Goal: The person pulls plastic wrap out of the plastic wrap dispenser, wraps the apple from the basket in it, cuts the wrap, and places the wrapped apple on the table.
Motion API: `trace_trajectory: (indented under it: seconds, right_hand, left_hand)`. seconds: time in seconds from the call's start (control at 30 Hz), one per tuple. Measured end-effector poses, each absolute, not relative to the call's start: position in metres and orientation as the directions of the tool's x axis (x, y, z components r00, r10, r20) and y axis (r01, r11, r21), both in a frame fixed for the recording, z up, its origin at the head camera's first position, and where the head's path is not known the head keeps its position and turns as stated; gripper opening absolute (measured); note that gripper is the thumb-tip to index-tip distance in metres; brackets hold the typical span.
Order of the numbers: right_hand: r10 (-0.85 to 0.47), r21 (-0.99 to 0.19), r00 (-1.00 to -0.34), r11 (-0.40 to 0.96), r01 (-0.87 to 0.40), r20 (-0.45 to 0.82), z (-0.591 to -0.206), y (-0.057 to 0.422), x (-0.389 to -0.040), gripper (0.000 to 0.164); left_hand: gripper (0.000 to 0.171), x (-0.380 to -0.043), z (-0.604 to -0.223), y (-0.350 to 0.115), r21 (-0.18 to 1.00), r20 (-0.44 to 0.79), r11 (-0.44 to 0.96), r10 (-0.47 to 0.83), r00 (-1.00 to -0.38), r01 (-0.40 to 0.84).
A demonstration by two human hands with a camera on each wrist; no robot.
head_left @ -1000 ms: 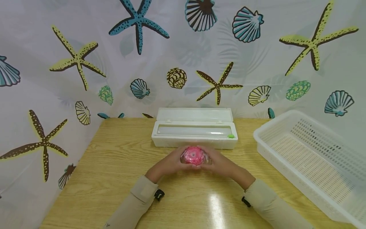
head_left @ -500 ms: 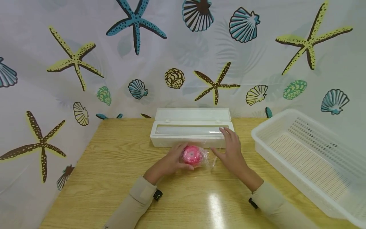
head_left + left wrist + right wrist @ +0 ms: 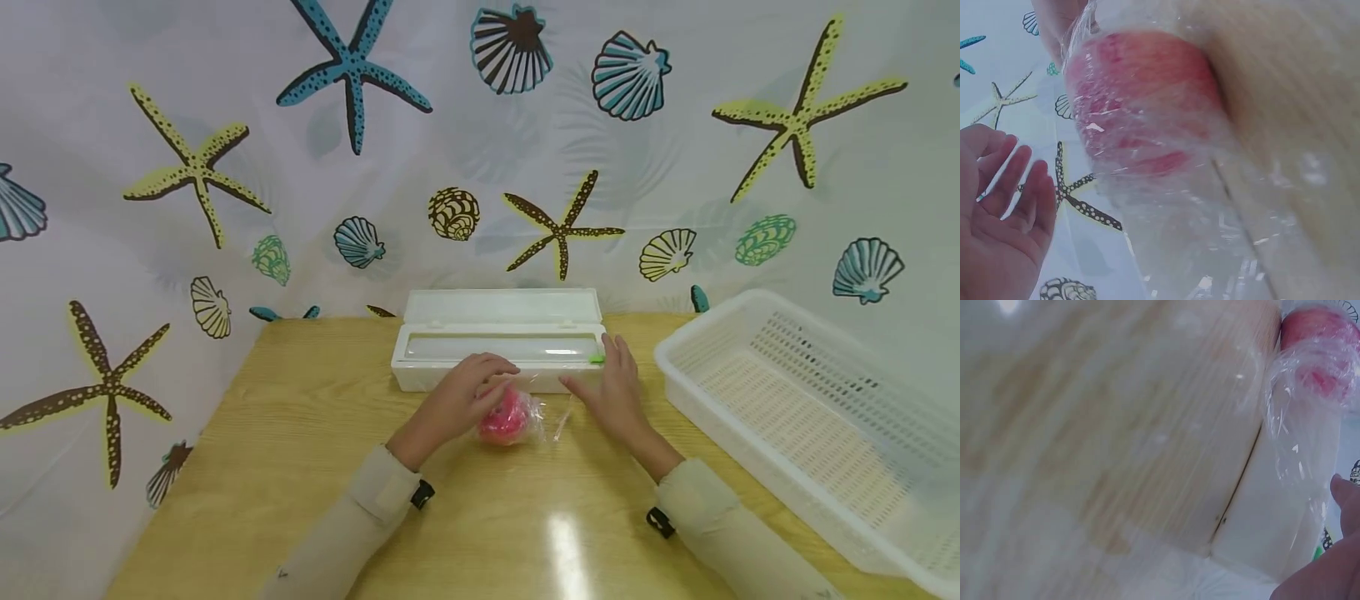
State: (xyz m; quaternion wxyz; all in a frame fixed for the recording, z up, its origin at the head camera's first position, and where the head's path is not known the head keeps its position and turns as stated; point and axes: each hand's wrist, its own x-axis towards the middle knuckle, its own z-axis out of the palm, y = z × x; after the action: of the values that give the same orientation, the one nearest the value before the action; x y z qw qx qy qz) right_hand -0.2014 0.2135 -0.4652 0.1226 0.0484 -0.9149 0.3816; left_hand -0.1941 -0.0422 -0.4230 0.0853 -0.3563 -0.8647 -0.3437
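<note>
A round pinkish-red thing [image 3: 504, 419], apple-like in shape, sits on the table wrapped in clear cling film [image 3: 1166, 140]. The film's loose part [image 3: 558, 419] spreads to its right. My left hand [image 3: 459, 396] hovers over its upper left side; in the left wrist view the fingers [image 3: 1025, 194] are relaxed, palm showing. My right hand [image 3: 617, 396] is spread near the right end of the white cling film dispenser [image 3: 457, 377], apart from the pinkish-red thing. Whether the right thumb [image 3: 1347, 495] touches the film is unclear.
Behind the hands the dispenser's lid [image 3: 502, 307] stands raised, with a green slider [image 3: 597, 359] at its right end. A white plastic basket [image 3: 795, 492] occupies the table's right side. A patterned curtain [image 3: 420, 183] hangs along the back.
Both hands cupped the wrapped thing a second ago. My right hand has let go and moved right, towards the dispenser's end; my left hand has lifted its hold and risen over the thing.
</note>
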Motion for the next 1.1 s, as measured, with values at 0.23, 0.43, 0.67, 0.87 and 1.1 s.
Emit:
trace_trajectory:
  seconds: [0.23,0.43,0.67,0.87,1.1]
  right_hand:
    - [-0.024,-0.666,-0.966,0.719,-0.196,0.259,-0.47,0.222,-0.215,0.104]
    - [-0.063,-0.72,-0.971,0.66,-0.214,0.231,-0.472,0.225,-0.218,0.105]
    - [-0.069,-0.719,-0.976,0.667,-0.198,0.204,-0.473,0.23,-0.222,0.104]
    - [-0.112,-0.728,-0.971,0.644,-0.234,0.213,-0.472,0.233,-0.223,0.09]
    - [-0.128,-0.707,-0.943,0.633,-0.317,0.308,-0.471,0.236,-0.222,0.059]
  left_hand:
    - [0.022,-0.21,-0.401,-0.006,0.477,0.321,0.485,0.68,-0.659,0.733]
    - [0.023,-0.218,-0.392,0.026,0.438,0.277,0.49,0.724,-0.632,0.754]
    - [0.024,-0.234,-0.385,0.058,0.445,0.167,0.555,0.719,-0.675,0.702]
    - [0.025,-0.239,-0.382,0.078,0.385,0.065,0.616,0.725,-0.686,0.687]
    - [0.024,-0.242,-0.39,0.095,0.345,0.009,0.643,0.727,-0.687,0.684]
